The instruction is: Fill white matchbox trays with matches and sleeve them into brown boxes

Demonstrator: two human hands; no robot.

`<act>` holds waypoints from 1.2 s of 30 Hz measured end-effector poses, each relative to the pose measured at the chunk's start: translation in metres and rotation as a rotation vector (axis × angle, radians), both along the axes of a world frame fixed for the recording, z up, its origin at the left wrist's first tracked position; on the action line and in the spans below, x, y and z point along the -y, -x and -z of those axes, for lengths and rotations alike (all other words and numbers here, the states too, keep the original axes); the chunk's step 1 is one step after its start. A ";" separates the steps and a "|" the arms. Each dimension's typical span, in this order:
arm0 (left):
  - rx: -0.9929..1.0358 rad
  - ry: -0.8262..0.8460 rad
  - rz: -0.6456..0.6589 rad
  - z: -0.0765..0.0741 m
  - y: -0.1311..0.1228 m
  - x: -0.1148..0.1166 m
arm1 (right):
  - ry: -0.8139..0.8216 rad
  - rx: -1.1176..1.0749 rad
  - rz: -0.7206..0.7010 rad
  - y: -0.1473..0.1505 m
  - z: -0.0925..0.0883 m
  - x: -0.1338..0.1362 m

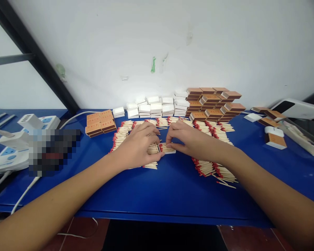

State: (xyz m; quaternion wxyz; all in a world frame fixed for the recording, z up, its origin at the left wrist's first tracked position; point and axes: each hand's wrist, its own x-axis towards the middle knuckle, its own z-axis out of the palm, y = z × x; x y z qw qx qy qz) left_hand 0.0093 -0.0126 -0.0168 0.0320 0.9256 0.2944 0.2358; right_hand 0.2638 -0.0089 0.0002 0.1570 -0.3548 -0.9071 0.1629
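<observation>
A small white matchbox tray (170, 151) with red-tipped matches in it lies on the blue table between my hands. My left hand (140, 144) curls over the tray's left end, its thumb along the near side and its fingers bent above loose matches. From the right, my right hand (184, 137) reaches over the tray's other end with thumb and index finger pinched close to the match heads. What that pinch holds, if anything, is hidden. Loose matches (122, 134) spread to the left, behind and to the right of the hands, the right-hand bundle (205, 167) reaching nearest the front.
White trays (154, 108) and brown matchbox sleeves (209, 101) are stacked against the wall. Closed-looking matchboxes (101, 122) sit at left, near power strips (9, 157) and a blurred dark object (60, 150). More boxes (276, 140) and a white device (300, 108) lie right.
</observation>
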 end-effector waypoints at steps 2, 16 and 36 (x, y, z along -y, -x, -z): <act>0.001 -0.009 -0.002 0.000 0.000 0.000 | -0.048 -0.016 0.001 -0.001 0.001 -0.003; 0.026 -0.010 0.020 0.001 0.001 0.001 | -0.299 0.148 0.207 0.005 0.024 -0.040; 0.031 -0.009 0.023 0.002 0.001 0.000 | -0.354 0.124 0.282 0.010 0.030 -0.051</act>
